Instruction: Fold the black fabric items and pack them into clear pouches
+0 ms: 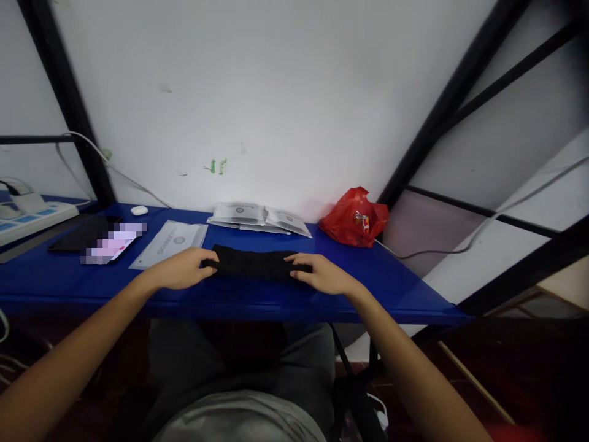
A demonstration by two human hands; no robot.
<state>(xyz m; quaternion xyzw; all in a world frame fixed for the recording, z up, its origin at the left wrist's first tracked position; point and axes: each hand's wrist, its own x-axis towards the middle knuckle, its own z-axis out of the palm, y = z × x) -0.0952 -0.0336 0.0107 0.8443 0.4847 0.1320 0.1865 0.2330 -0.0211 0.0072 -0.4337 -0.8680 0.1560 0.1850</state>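
A long strip of folded black cloth (253, 263) lies across the front of the blue table (368, 294). My left hand (186, 268) pinches its left end between thumb and fingers. At the opposite end, my right hand (322, 273) grips the cloth the same way, fingers on top and thumb nearer me. What kind of garment or fabric piece it is cannot be made out. Just beyond my left hand rests a flat frosted plastic bag (172, 242) with printing on it.
Several more frosted bags (243, 215) are stacked by the wall. A red plastic bag (354, 218) stands at the back right. Toward the left are a phone (115, 242), a black tablet-like slab (78, 233), a small white case (139, 210) and a power strip (41, 220).
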